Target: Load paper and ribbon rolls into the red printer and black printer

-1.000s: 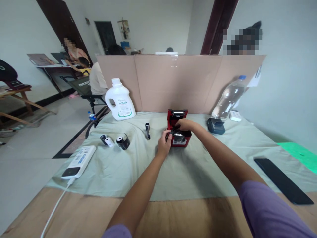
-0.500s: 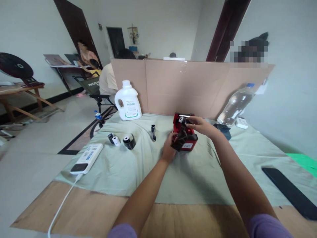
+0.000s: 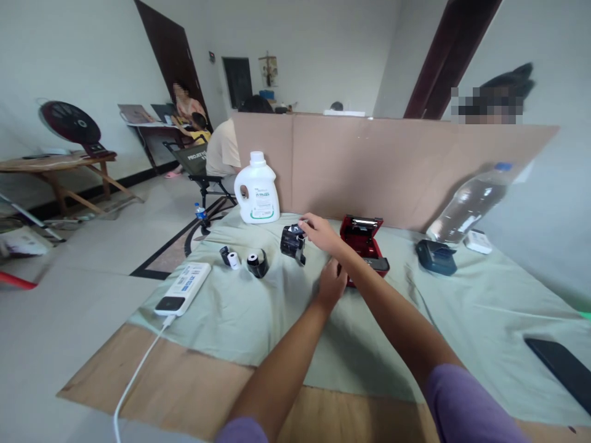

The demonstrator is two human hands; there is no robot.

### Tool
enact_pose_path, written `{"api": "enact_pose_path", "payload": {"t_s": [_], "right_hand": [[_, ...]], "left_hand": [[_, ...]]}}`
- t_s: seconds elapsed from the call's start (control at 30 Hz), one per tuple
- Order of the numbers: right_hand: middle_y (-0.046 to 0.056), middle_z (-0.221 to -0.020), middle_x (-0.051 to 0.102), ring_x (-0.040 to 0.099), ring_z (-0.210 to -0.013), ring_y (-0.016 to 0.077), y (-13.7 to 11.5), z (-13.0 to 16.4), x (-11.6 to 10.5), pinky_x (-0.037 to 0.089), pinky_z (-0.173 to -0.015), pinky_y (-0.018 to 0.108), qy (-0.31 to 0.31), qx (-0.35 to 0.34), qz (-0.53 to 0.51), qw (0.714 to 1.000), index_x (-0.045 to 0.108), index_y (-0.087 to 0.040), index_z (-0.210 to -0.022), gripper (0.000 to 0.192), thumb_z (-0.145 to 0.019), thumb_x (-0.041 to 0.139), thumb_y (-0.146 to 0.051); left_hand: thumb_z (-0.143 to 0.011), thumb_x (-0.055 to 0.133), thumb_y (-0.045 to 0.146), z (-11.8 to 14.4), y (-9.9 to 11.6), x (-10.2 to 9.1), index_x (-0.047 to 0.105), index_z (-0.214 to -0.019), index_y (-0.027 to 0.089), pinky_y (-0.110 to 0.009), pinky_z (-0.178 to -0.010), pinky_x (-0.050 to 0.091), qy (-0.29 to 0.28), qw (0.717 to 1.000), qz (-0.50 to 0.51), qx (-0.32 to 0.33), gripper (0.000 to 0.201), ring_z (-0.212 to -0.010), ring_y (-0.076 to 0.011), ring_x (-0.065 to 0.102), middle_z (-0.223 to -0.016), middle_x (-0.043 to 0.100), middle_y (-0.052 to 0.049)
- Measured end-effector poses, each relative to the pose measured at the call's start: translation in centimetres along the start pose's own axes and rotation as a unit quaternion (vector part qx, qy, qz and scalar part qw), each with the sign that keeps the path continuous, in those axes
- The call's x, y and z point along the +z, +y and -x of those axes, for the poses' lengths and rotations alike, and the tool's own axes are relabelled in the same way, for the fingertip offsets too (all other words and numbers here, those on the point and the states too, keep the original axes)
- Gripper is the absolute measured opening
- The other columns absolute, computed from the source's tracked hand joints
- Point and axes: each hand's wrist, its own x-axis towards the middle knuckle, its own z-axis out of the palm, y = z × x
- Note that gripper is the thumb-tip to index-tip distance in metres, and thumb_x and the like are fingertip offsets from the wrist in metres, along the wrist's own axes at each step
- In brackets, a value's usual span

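A small red printer [image 3: 362, 237] stands on the cloth with its lid raised and its red inside showing. My left hand [image 3: 332, 281] is closed at the printer's near left side, its fingers partly hidden. To the left of the printer, my right hand [image 3: 319, 231] pinches a black roll [image 3: 292, 242] with a loose strip hanging from its right side. The roll appears to be just above the cloth. Left of it are a black-wrapped roll [image 3: 257, 263] with a white end, a small white roll [image 3: 234, 261] and a small dark roll [image 3: 224, 255].
A white jug [image 3: 257, 191] stands before a cardboard screen [image 3: 341, 166]. A corded white power bank [image 3: 183, 288] lies at left. On the right are a tilted water bottle [image 3: 468, 206], a dark box-like device [image 3: 436, 256], a small white box [image 3: 478, 241] and a black phone [image 3: 561, 366]. People sit beyond.
My right hand has lifted the black roll out of the printer and carried it left. My left hand stays by the printer. The camera view has turned slightly left.
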Motion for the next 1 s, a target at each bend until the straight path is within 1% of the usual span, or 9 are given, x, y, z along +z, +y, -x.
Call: {"api": "enact_pose_path", "payload": {"t_s": [0.07,0.2,0.3,0.4,0.5,0.57,0.67,0.73,1.0], "right_hand": [[0.001,-0.078,0.067,0.061,-0.065,0.0142,0.5,-0.2,0.6,0.048,-0.069,0.030,0.034,-0.009,-0.033,0.999,0.064,-0.017,-0.112,0.029,-0.094,0.051,-0.036],[0.002,-0.083,0.067,0.061,-0.068,0.0148,1.3,0.3,-0.4,0.050,-0.069,0.032,0.105,-0.019,-0.135,0.985,0.063,-0.017,-0.110,0.033,-0.083,0.062,-0.036],[0.004,-0.086,0.069,0.065,-0.071,0.0165,1.4,1.0,-1.7,0.053,-0.068,0.032,0.116,-0.016,-0.208,0.971,0.064,-0.018,-0.105,0.034,-0.076,0.068,-0.035],[0.008,-0.099,0.071,0.068,-0.081,0.0195,1.1,1.6,-2.4,0.055,-0.065,0.032,0.130,-0.019,-0.243,0.961,0.064,-0.019,-0.104,0.034,-0.074,0.070,-0.034],[0.010,-0.109,0.071,0.069,-0.087,0.0213,0.6,1.9,-2.2,0.057,-0.064,0.032,0.125,-0.014,-0.262,0.957,0.062,-0.020,-0.105,0.035,-0.074,0.071,-0.033],[0.010,-0.112,0.071,0.069,-0.087,0.0208,0.4,2.1,-1.9,0.057,-0.062,0.031,0.110,-0.015,-0.270,0.956,0.060,-0.021,-0.107,0.036,-0.075,0.071,-0.033],[0.009,-0.116,0.070,0.069,-0.090,0.0202,0.2,2.2,-1.7,0.058,-0.062,0.029,0.103,-0.020,-0.269,0.957,0.060,-0.022,-0.110,0.036,-0.078,0.070,-0.034],[0.009,-0.117,0.069,0.069,-0.091,0.0200,0.2,2.3,-1.8,0.058,-0.062,0.029,0.111,-0.015,-0.268,0.957,0.060,-0.023,-0.110,0.035,-0.078,0.070,-0.034],[0.009,-0.114,0.071,0.070,-0.086,0.0205,0.1,2.5,-2.5,0.061,-0.071,0.036,0.131,0.001,-0.266,0.955,0.062,-0.022,-0.109,0.033,-0.080,0.070,-0.034]], "left_hand": [[-0.091,0.048,0.024,0.1,0.0,-0.2,0.062,-0.091,0.020,-0.037,-0.081,0.050,0.019,0.998,-0.019,0.052,0.014,-0.089,-0.0249,0.065,-0.091,0.070,-0.010],[-0.085,0.052,0.026,-0.3,0.9,-1.4,0.059,-0.080,0.021,-0.035,-0.072,0.049,0.074,0.968,-0.061,0.231,0.010,-0.078,-0.0239,0.064,-0.080,0.067,-0.009],[-0.079,0.054,0.020,-1.5,2.8,-3.6,0.052,-0.067,0.023,-0.033,-0.061,0.042,0.102,0.929,-0.117,0.337,0.012,-0.059,-0.0188,0.054,-0.060,0.056,-0.003],[-0.081,0.054,0.016,-3.1,5.2,-6.7,0.057,-0.073,0.022,-0.033,-0.068,0.043,0.165,0.895,-0.164,0.382,0.010,-0.066,-0.0190,0.056,-0.066,0.061,-0.003],[-0.087,0.060,0.022,-4.6,6.9,-9.6,0.062,-0.095,0.020,-0.037,-0.088,0.045,0.287,0.902,-0.151,0.286,0.009,-0.094,-0.0223,0.062,-0.097,0.068,-0.009],[-0.089,0.063,0.030,-5.4,7.2,-10.9,0.058,-0.111,0.020,-0.036,-0.092,0.046,0.316,0.928,-0.084,0.180,0.025,-0.102,-0.0221,0.063,-0.108,0.067,-0.010],[-0.091,0.063,0.040,-6.2,6.7,-12.1,0.054,-0.114,0.020,-0.032,-0.083,0.049,0.274,0.959,0.027,0.067,0.032,-0.086,-0.0182,0.066,-0.089,0.067,-0.004],[-0.091,0.061,0.044,-6.4,6.3,-12.7,0.055,-0.111,0.020,-0.030,-0.077,0.049,0.259,0.963,0.059,0.040,0.032,-0.075,-0.0166,0.064,-0.075,0.064,0.001],[-0.080,0.074,0.033,-6.4,6.6,-14.4,0.055,-0.120,0.021,-0.027,-0.080,0.049,0.102,0.991,0.046,0.069,0.046,-0.075,-0.0150,0.065,-0.072,0.065,0.004]]}}
